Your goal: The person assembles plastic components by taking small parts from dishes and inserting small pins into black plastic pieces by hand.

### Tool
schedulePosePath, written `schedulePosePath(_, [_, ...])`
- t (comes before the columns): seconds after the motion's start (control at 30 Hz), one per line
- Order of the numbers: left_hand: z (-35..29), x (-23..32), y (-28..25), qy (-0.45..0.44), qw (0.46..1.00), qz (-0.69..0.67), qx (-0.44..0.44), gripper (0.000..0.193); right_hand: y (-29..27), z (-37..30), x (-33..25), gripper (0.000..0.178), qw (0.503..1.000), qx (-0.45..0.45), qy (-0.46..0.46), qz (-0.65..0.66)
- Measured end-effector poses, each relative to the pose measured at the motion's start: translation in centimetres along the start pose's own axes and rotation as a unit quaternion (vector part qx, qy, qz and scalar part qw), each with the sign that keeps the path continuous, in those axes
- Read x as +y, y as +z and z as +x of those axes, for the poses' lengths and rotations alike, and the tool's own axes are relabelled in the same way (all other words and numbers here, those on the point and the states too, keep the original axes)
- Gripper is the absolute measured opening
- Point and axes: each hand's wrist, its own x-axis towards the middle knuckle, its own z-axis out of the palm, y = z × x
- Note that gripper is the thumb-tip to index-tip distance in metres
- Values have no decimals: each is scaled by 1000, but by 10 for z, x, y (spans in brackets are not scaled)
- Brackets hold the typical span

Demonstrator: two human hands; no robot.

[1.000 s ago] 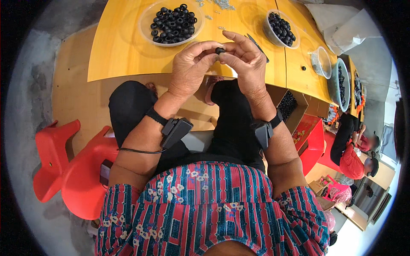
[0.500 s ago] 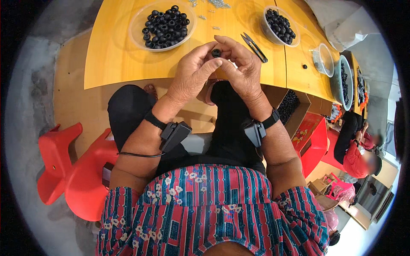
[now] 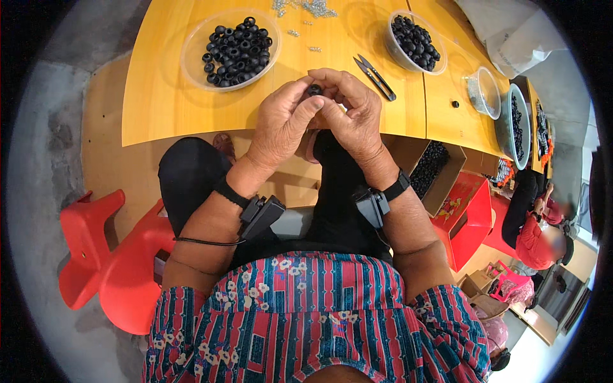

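Both my hands meet at the near edge of the yellow table (image 3: 204,118), around one small round black part (image 3: 315,90) with a hole in it. My left hand (image 3: 281,121) pinches it from the left with thumb and fingers. My right hand (image 3: 350,108) closes on its other side, thumb pressed close to the left thumb. Left of the hands stands a clear round bowl (image 3: 186,64) filled with similar black parts (image 3: 237,51). To their right lies a pair of black-handled thread snips (image 3: 375,78), blades slightly apart.
Small silvery metal pieces (image 3: 317,8) lie at the table's far side. A second clear bowl (image 3: 397,51) of black parts, a clear tub (image 3: 483,92) and a bluish basin (image 3: 518,124) stand rightward. Red chairs (image 3: 131,274) are at left; a cardboard box (image 3: 447,182) sits below. Another person (image 3: 535,239) sits at right.
The view has shifted slightly, so the table and bowls appear a little farther left. Both hands still hold the black part together, with the fingers slightly rearranged around it.
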Motion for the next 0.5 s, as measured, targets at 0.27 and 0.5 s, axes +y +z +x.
schedulePosePath(0.27, [-2,11,0,-99,985,-138,28,27,-10,3,-5,45,907,-18,231,351])
schedulePosePath(0.5, [7,15,-2,-59,990,-126,16,15,-6,6,1,40,836,-20,279,473])
